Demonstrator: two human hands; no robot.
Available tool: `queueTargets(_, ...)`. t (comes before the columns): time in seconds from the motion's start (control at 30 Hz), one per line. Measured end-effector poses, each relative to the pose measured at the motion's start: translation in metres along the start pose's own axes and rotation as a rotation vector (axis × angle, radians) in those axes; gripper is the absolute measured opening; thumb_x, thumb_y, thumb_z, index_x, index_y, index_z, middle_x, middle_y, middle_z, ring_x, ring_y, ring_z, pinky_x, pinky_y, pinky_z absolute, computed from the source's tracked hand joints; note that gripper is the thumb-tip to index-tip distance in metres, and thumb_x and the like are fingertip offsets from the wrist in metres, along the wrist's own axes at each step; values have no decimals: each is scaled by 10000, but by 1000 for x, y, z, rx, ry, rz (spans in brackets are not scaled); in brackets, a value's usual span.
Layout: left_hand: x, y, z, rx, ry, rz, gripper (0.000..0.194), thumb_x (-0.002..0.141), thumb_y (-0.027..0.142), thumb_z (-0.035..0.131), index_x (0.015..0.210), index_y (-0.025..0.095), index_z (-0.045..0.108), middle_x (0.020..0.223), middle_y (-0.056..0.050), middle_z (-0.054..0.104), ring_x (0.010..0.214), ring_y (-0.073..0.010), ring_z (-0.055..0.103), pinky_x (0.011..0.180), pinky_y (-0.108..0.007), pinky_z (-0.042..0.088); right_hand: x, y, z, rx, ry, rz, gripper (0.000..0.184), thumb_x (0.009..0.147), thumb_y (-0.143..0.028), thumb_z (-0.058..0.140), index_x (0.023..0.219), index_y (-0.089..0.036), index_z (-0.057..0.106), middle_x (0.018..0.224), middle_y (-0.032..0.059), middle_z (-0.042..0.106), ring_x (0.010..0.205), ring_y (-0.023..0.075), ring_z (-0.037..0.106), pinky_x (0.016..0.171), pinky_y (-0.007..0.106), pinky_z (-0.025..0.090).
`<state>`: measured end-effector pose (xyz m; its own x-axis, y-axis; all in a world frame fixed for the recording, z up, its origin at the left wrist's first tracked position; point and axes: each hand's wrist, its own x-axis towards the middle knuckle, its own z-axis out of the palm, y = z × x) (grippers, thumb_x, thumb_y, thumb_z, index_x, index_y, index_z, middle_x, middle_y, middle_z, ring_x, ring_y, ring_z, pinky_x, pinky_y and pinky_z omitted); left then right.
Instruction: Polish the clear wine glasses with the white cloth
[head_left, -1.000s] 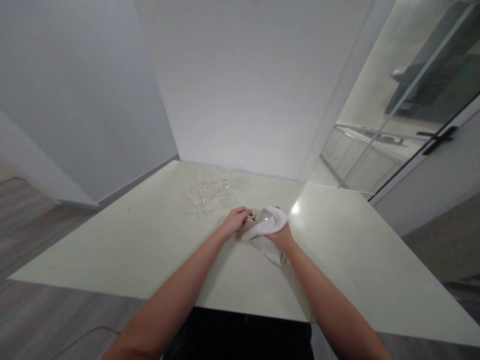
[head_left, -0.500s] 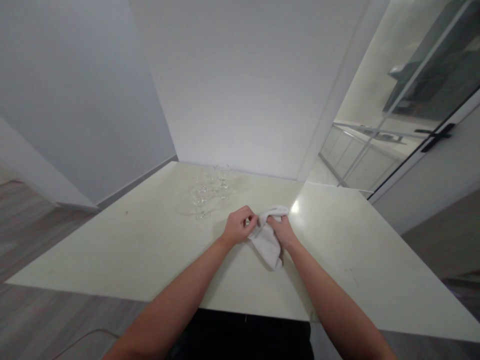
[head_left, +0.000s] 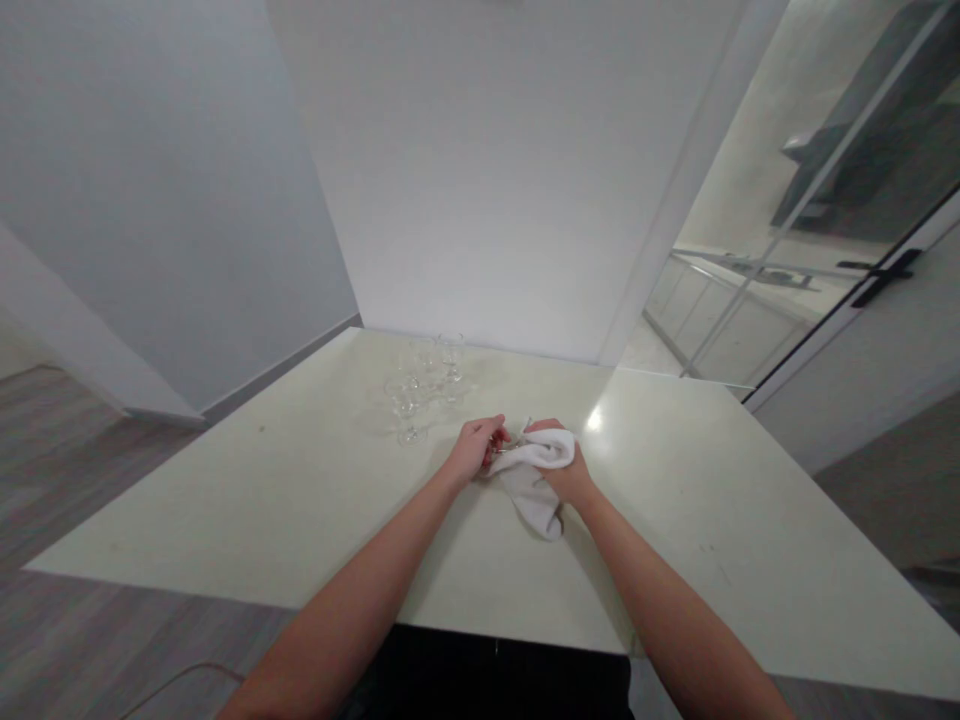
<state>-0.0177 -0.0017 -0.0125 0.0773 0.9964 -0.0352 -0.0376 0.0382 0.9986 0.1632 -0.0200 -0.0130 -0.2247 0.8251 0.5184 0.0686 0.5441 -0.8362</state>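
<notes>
Over the middle of the table, my left hand has its fingers curled round a clear glass, of which only a small shiny part shows. My right hand grips a white cloth bunched against the glass. A fold of the cloth loops over the right fingers, and its lower corner hangs toward me. Most of the held glass is hidden by cloth and fingers. Beyond my left hand, several clear stemmed glasses stand upright in a group.
The pale glossy table reaches back to a white wall. A glazed door with a black handle is at the right. On the floor at lower left lies a thin cable.
My left hand has turned, its fingers now closer round the glass. The right hand has rolled over with the cloth, which now wraps more over its fingers. The standing glasses have stayed put.
</notes>
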Motion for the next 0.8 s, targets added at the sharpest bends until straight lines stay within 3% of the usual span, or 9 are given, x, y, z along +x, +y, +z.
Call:
queueTargets(0.13,-4,1,1,105,44,157,453,812,551,498,619,155,601,460,34,446,385,-78,365,406,-223,235,0,5,2,28,72,101,190,758,-295,642,925,-206,660,892,31,666,861,197,607,842,329,469)
queueTargets(0.2,-7,1,0,198,39,267,438,826,519,495,571,168,558,463,36,434,420,-84,380,442,-226,273,0,11,4,55,168,197,193,756,-341,637,889,-204,665,899,31,685,890,209,611,874,342,464)
queueTargets(0.33,-11,3,-2,399,35,534,426,848,431,496,513,169,524,509,12,472,530,-100,441,555,-234,342,2,20,5,304,331,581,335,702,-456,654,912,-195,651,903,39,713,863,231,644,807,354,508)
queueTargets(0.43,-10,4,-1,378,83,528,389,857,415,473,581,168,593,554,-3,522,545,-107,471,548,-233,351,4,17,2,541,257,794,377,733,-535,556,837,-185,654,800,68,721,798,249,670,733,362,533)
queueTargets(0.53,-7,3,0,243,135,408,389,856,445,464,619,167,597,549,8,506,470,-93,439,476,-224,328,4,12,0,654,174,754,359,724,-526,536,783,-191,652,769,76,723,774,255,677,710,365,539)
queueTargets(0.63,-6,2,-1,138,151,328,407,854,485,454,645,165,595,538,18,487,411,-77,398,430,-219,305,0,10,0,558,99,677,313,657,-470,661,811,-197,669,768,57,722,769,246,673,708,358,536)
queueTargets(0.8,-11,3,-7,258,49,418,409,850,491,473,664,160,625,555,1,524,463,-84,426,460,-213,319,-5,19,-6,301,-119,511,245,605,-362,770,769,-196,695,758,34,704,771,209,636,713,327,515)
